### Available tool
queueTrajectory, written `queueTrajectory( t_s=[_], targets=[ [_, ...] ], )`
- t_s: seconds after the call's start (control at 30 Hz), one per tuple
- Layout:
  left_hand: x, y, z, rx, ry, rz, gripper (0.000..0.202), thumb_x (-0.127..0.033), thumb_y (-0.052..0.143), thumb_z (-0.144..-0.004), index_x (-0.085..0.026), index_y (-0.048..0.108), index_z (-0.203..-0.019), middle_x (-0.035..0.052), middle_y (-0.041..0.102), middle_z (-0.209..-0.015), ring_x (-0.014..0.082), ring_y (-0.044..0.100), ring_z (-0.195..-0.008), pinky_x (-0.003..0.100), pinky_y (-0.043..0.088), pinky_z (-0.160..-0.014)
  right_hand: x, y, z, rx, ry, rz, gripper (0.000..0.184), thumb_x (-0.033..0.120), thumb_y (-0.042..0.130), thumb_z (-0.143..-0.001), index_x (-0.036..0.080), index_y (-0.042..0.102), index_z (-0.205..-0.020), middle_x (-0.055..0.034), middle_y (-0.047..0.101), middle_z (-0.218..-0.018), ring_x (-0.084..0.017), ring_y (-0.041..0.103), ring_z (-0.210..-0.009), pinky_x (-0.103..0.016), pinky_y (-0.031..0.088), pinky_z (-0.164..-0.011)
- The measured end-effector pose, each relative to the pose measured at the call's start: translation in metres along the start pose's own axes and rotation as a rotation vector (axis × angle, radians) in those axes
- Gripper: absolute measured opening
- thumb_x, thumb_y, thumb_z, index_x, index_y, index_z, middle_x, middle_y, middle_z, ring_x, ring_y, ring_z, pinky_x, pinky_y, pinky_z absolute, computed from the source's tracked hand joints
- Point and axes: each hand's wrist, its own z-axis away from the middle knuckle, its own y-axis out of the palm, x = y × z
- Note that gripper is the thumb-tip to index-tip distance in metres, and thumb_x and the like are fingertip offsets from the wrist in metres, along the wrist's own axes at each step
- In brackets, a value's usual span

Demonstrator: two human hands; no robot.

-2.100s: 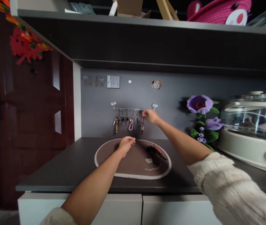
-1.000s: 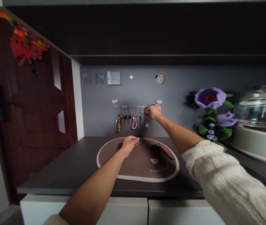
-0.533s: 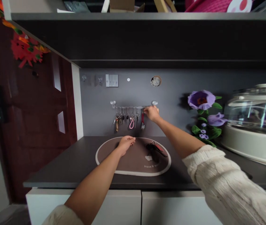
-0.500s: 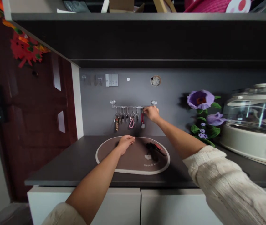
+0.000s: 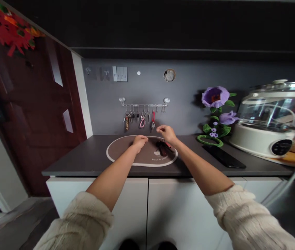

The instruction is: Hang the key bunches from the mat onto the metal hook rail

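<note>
My left hand is over the middle of the brown oval mat, its fingers curled together; anything between them is hidden. My right hand is above the mat's right side, its fingers loosely bent and slightly apart, and nothing shows in them. Just beyond its fingertips, a key on a red strap hangs from the clear hook rail. Several more bunches hang to its left, among them a brown tag and a pink loop. Below my right hand lies a dark key bunch with a red part.
A black phone lies on the counter, right of the mat. Purple flowers stand behind it, beside a white appliance with a clear body. The dark shelf overhangs the counter. A dark red door is at left.
My right hand has come down from the rail, away from the red strap, to above the mat. My left hand stays over the mat. The view has tilted down.
</note>
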Motion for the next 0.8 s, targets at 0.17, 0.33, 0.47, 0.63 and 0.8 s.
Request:
queueTrajectory(
  t_s=[0.17,0.33,0.47,0.63,0.8],
  targets=[
    [0.007,0.005,0.004,0.005,0.150,-0.064,0.002,-0.012,0.056,-0.063,-0.014,0.056,-0.064,-0.0017,0.052,-0.055,0.0075,0.045,-0.050,0.021,0.035,-0.053,-0.015,0.009,0.023,0.034,0.043,0.038,0.014,0.024,0.053,-0.070,0.015,0.063,-0.075,-0.0025,0.064,-0.072,-0.011,0.055,-0.064,-0.022,0.040,-0.063],
    [0.004,0.005,0.007,0.107,0.205,-0.110,0.002,-0.012,0.056,-0.063,-0.014,0.057,-0.065,-0.0019,0.053,-0.055,0.0072,0.045,-0.050,0.021,0.035,-0.054,-0.021,0.008,0.026,0.073,-0.015,0.148,0.012,0.021,0.053,-0.070,0.018,0.064,-0.074,-0.0017,0.064,-0.071,-0.011,0.056,-0.065,-0.022,0.040,-0.063],
    [0.004,0.005,0.009,0.138,0.215,-0.158,0.003,-0.012,0.054,-0.065,-0.013,0.056,-0.064,-0.0015,0.053,-0.056,0.0073,0.045,-0.051,0.021,0.035,-0.054,-0.020,0.008,0.026,0.146,-0.049,0.267,0.014,0.022,0.052,-0.072,0.018,0.065,-0.077,-0.0035,0.065,-0.077,-0.012,0.057,-0.068,-0.022,0.039,-0.064],
    [0.006,0.006,0.008,0.150,0.203,-0.185,0.002,-0.011,0.056,-0.064,-0.013,0.056,-0.064,-0.0017,0.052,-0.056,0.0074,0.045,-0.052,0.021,0.035,-0.055,-0.020,0.010,0.025,0.231,-0.120,0.392,0.018,0.023,0.050,-0.073,0.018,0.066,-0.081,-0.0043,0.066,-0.083,-0.013,0.057,-0.074,-0.020,0.038,-0.065],
    [0.006,0.005,0.007,0.152,0.189,-0.166,0.004,-0.012,0.059,-0.062,-0.013,0.057,-0.065,-0.0015,0.053,-0.057,0.0078,0.046,-0.054,0.022,0.037,-0.059,-0.025,0.013,0.023,0.255,-0.155,0.454,0.019,0.025,0.051,-0.072,0.018,0.066,-0.083,-0.0043,0.066,-0.083,-0.014,0.057,-0.075,-0.021,0.037,-0.064]
  ],
)
